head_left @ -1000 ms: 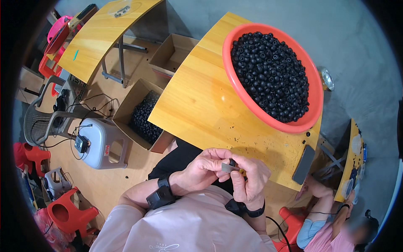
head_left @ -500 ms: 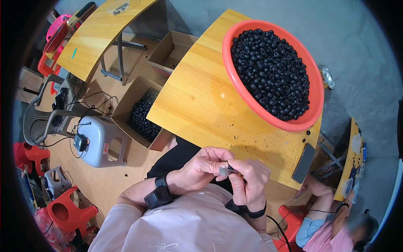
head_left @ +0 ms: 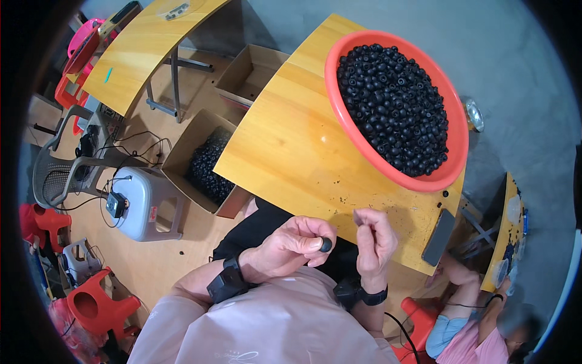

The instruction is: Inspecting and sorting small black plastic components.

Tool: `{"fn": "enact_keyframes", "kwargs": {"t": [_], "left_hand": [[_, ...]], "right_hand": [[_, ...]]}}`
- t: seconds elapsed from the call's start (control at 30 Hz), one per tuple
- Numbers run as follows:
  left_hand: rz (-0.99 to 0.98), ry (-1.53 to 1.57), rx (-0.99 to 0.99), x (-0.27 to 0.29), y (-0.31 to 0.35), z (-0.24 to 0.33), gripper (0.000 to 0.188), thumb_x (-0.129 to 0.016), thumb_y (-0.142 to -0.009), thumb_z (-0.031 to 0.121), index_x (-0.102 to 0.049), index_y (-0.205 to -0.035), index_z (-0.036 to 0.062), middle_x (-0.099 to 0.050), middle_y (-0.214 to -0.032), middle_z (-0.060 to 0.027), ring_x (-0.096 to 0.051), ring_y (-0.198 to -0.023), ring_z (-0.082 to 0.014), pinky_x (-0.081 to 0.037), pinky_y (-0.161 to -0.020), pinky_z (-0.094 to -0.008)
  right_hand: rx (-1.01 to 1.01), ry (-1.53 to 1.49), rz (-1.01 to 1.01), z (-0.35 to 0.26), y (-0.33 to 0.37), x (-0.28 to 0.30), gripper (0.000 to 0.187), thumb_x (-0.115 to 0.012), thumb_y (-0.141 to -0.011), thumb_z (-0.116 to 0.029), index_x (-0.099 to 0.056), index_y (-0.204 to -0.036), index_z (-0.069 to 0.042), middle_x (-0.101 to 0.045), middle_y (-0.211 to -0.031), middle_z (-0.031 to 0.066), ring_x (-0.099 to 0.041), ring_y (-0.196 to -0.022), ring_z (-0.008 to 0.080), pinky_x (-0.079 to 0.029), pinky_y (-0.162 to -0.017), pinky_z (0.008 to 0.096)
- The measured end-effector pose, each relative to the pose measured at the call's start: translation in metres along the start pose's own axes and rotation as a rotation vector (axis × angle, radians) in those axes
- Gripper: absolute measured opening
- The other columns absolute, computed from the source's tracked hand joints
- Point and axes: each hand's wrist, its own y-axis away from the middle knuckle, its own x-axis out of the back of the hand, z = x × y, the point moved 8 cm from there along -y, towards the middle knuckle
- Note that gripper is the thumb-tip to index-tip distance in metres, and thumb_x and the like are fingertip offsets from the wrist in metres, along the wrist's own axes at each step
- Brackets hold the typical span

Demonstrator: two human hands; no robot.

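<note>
Between the thumb and fingers of my left hand (head_left: pixel 297 241) is a small round black piece (head_left: pixel 325 244), held above my lap at the table's near edge. Just to the right, my right hand (head_left: pixel 374 242) is raised with its fingers curled and closed. A thin greyish edge of a small flat blade (head_left: pixel 356 217) shows at its fingertips; the rest of the blade is hidden. Beyond both hands, a red-orange basin (head_left: pixel 335 100) heaped with similar black pieces (head_left: pixel 394 109) stands on the yellow wooden table (head_left: pixel 276 142).
Dark crumbs and a black phone (head_left: pixel 438 236) lie on the table's right side. An open cardboard box (head_left: pixel 176 158) of black pieces stands on the floor at left, near a grey-white stool (head_left: pixel 145 206). At lower right, a person (head_left: pixel 479 333) sits by another table.
My hands have parted. The right hand has moved up and right, taking the blade off the black piece, which stays in my left hand and now shows clearly.
</note>
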Motion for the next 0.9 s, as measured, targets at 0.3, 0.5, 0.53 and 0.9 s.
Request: {"fn": "enact_keyframes", "kwargs": {"t": [0.3, 0.5, 0.53, 0.9], "left_hand": [[0.112, 0.047, -0.121, 0.001, 0.009, 0.034, 0.022, -0.063, -0.082, 0.020, -0.060, -0.095, 0.0026, -0.045, -0.067, -0.0012, -0.038, -0.057, -0.0105, -0.033, -0.054, -0.0259], [0.538, -0.031, -0.628, 0.057, 0.089, 0.162, 0.018, -0.059, -0.084, 0.024, -0.054, -0.081, 0.0067, -0.040, -0.064, 0.0020, -0.033, -0.052, -0.0100, -0.027, -0.048, -0.0242], [0.474, -0.023, -0.660, 0.072, 0.098, 0.179, 0.021, -0.057, -0.086, 0.026, -0.051, -0.076, 0.0079, -0.038, -0.063, 0.0021, -0.032, -0.051, -0.0102, -0.027, -0.048, -0.0243], [0.561, -0.058, -0.553, 0.082, 0.098, 0.185, 0.042, -0.051, -0.091, 0.042, -0.038, -0.064, 0.0141, -0.027, -0.058, 0.0030, -0.024, -0.050, -0.0104, -0.023, -0.045, -0.0248]], "right_hand": [[0.110, 0.036, -0.204, -0.049, -0.030, -0.020, 0.013, -0.067, -0.071, 0.001, -0.060, -0.081, -0.001, -0.056, -0.062, 0.0083, -0.055, -0.054, 0.0155, -0.040, -0.052, 0.0254], [0.211, 0.559, 0.169, -0.084, -0.100, 0.066, 0.010, -0.066, -0.072, 0.001, -0.060, -0.080, -0.003, -0.060, -0.072, 0.0094, -0.061, -0.064, 0.0250, -0.046, -0.056, 0.0319], [0.159, 0.654, 0.166, -0.080, -0.117, 0.077, 0.009, -0.066, -0.072, -0.002, -0.060, -0.079, -0.003, -0.060, -0.074, 0.0093, -0.061, -0.067, 0.0271, -0.046, -0.058, 0.0331], [-0.188, 0.804, -0.302, -0.019, -0.186, 0.056, 0.020, -0.072, -0.068, -0.013, -0.064, -0.084, -0.004, -0.066, -0.086, 0.0102, -0.063, -0.082, 0.0298, -0.049, -0.067, 0.0396]]}}
